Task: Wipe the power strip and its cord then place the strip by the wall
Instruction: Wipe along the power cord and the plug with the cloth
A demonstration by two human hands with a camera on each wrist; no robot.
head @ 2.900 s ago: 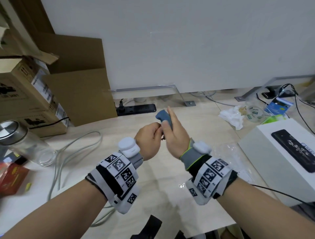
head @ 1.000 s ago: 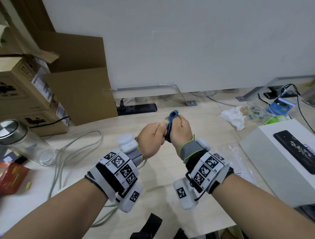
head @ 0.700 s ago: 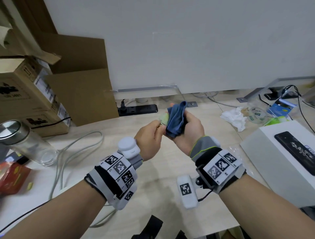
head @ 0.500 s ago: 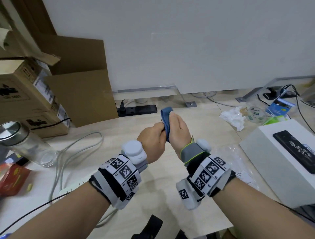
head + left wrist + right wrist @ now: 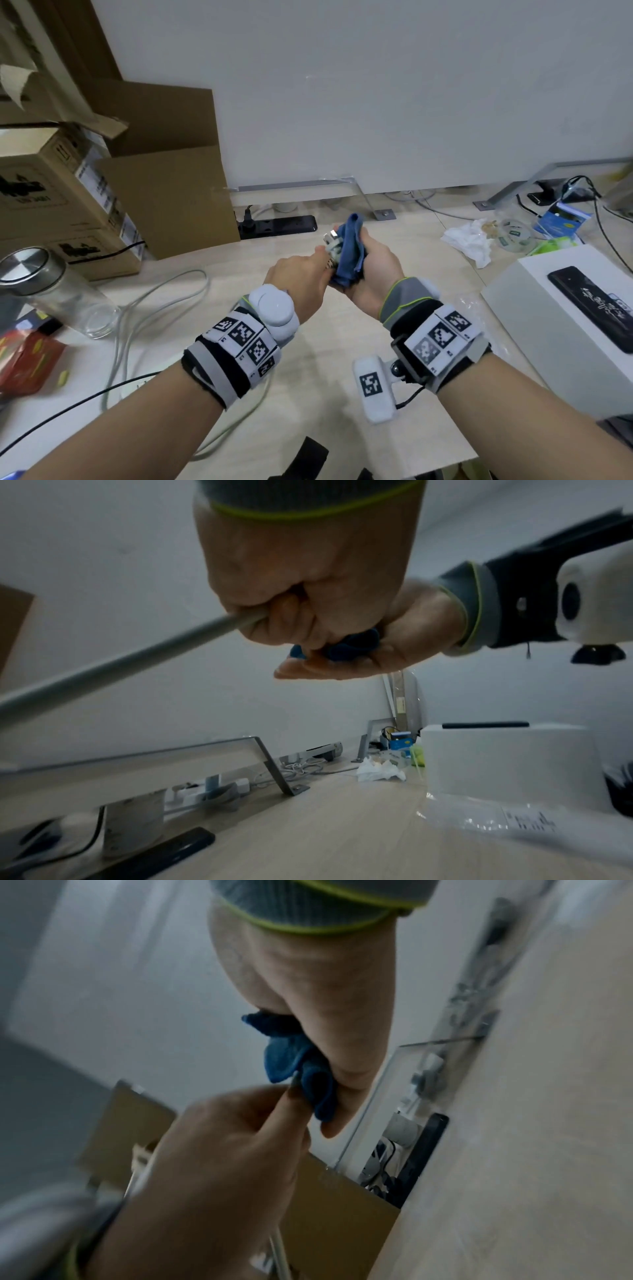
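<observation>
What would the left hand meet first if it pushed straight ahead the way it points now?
Probably the blue cloth bunched in the right hand: the left hand, gripping the grey cord just below the plug, already points into it, near touching.

The head view was evenly bright and sharp, bowed at its edges; both wrist views were dim, bluish, grainy, the right one motion-blurred.
</observation>
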